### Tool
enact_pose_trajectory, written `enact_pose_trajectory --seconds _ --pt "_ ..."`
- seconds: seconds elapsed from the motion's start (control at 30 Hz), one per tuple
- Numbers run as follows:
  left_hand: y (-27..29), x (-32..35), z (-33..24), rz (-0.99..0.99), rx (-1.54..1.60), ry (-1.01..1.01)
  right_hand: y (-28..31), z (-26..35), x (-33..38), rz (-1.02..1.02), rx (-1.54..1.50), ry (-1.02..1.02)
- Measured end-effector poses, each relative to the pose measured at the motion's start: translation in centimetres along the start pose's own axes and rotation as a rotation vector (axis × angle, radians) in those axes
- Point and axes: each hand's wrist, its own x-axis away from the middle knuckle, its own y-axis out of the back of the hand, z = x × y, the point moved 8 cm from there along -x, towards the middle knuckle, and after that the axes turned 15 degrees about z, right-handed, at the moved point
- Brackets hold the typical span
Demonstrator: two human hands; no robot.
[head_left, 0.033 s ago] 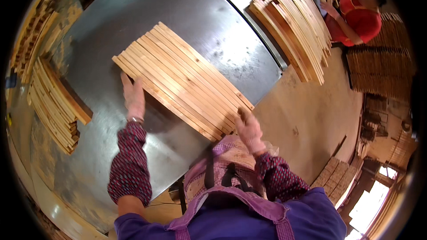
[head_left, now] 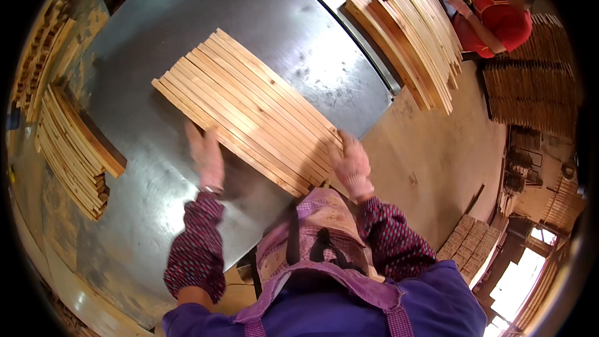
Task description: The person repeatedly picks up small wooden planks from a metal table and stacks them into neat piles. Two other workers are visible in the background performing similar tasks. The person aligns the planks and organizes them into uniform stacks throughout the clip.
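Observation:
A row of pale wooden strips lies side by side on the grey metal table, slanting from upper left to lower right, their far-left ends uneven. My left hand, in a thin pale glove, is beside the row's near long edge, with thumb and fingers apart and nothing held. At the strips' right-hand ends is my right hand, gloved too, its fingers extended against or just over the ends; whether they touch is unclear. Both forearms wear dark patterned sleeve covers.
The metal table has a dark seam at its far right. Beyond it rests another stack of strips, next to a person in red. Further strips lie at the left. Wood bundles stand on the floor at lower right.
My left hand has moved right and nearer to me along the row's near edge. My right hand has risen slightly, closer to the strip ends. The strips look much the same.

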Motion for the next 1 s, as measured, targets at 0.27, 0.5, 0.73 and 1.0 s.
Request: enact_pose_trajectory --seconds 0.27,0.5,0.73,1.0 --pt "-12.4 13.5 9.1 -0.194 0.470 0.557 -2.6 2.0 -9.6 0.312 -0.098 -0.051" --pt "-2.8 3.9 3.7 -0.182 0.654 0.370 -5.5 11.5 -14.2 0.431 -0.150 -0.011" --pt "10.7 -13.4 1.7 -0.206 0.442 0.183 -7.4 28.3 -25.3 0.366 -0.036 0.245" --pt "17.1 -24.1 1.3 -0.176 0.430 0.014 -6.9 38.2 -32.0 0.436 -0.188 0.431"
